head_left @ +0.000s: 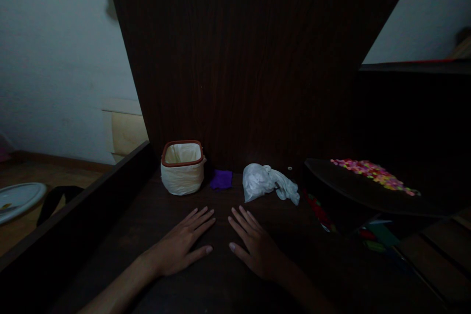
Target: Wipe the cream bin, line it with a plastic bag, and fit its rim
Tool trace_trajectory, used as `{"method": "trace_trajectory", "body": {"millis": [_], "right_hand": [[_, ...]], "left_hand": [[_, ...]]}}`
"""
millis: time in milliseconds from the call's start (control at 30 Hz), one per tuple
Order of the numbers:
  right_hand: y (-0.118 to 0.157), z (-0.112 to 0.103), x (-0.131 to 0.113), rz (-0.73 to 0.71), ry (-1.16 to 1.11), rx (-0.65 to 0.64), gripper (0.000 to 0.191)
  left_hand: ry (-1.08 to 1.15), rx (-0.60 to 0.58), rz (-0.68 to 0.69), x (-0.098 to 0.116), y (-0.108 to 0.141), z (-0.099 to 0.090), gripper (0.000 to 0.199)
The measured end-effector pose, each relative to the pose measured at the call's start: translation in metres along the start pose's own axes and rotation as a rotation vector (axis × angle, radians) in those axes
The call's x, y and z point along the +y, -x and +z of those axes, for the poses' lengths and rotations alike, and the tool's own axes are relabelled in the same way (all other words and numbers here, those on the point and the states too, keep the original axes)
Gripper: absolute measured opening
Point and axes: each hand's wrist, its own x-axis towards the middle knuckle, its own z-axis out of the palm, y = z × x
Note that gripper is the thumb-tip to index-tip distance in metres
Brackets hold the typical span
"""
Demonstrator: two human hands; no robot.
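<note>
My left hand (182, 244) lies palm down on the dark wooden surface (217, 294), fingers spread and holding nothing. Beside it, my right hand (257, 248) rests the same way, its thumb pointing toward the left one. Beyond the left hand stands a small bin (183, 179) with a brown rim and a cream liner folded over it. A purple folded cloth (221, 179) lies just right of the bin. Past my right hand is a translucent white plastic bag (257, 182) with a twisted end, holding pale contents I cannot make out.
A tall dark wooden panel (235, 73) rises behind these things. A low wooden edge (91, 206) runs along the left. At right, a dark curved shelf (338, 186) carries a strand of pink and yellow flowers (375, 175); colourful items (382, 233) sit beneath it.
</note>
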Motion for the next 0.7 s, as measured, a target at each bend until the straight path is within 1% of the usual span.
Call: {"method": "trace_trajectory", "body": {"millis": [133, 200, 333, 467, 600, 700], "right_hand": [[-0.001, -0.002, -0.002, 0.007, 0.011, -0.014, 0.059], [-0.001, -0.002, -0.001, 0.007, 0.019, -0.015, 0.059], [0.001, 0.003, 0.003, -0.015, 0.024, 0.028, 0.059], [0.001, 0.008, 0.006, -0.025, 0.017, 0.062, 0.058], [0.0, 0.005, 0.006, 0.0, -0.02, 0.01, 0.059], [-0.004, -0.005, 0.005, 0.043, -0.059, -0.058, 0.061]], "left_hand": [[0.014, 0.031, 0.018, -0.001, 0.0, 0.001, 0.065], [0.022, 0.022, 0.013, -0.001, 0.0, 0.001, 0.065], [0.05, -0.004, 0.0, -0.003, -0.001, 0.002, 0.065], [0.069, 0.017, 0.008, -0.003, -0.002, 0.002, 0.065], [0.077, 0.022, 0.007, -0.001, -0.002, 0.001, 0.065], [0.079, 0.02, 0.001, 0.0, -0.002, 0.0, 0.065]]}}
